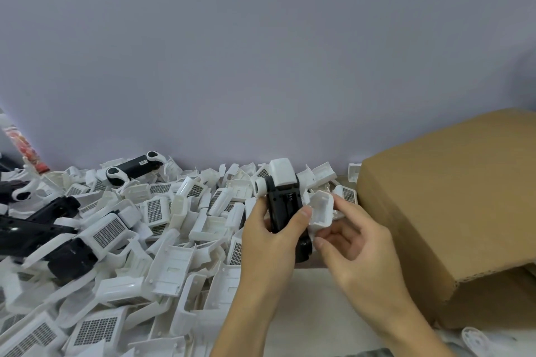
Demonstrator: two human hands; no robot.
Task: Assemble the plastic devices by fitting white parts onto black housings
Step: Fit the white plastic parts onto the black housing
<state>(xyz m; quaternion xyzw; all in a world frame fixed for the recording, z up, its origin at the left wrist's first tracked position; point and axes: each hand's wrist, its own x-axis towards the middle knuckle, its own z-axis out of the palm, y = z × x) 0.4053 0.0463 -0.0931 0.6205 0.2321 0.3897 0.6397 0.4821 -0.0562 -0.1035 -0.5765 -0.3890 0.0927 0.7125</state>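
- Gripping the black housing (pixel 285 209) above the desk (pixel 313 313), the left hand (pixel 266 238) curled round it
- The right hand (pixel 352 243) pinched a white part (pixel 322 209) against its side, beside the cardboard box (pixel 452 206)

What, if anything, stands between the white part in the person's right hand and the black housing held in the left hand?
Nothing visible does. The right hand holds the white part right beside the black housing, which the left hand grips. Only the left thumb lies near the joint, at the housing's edge.
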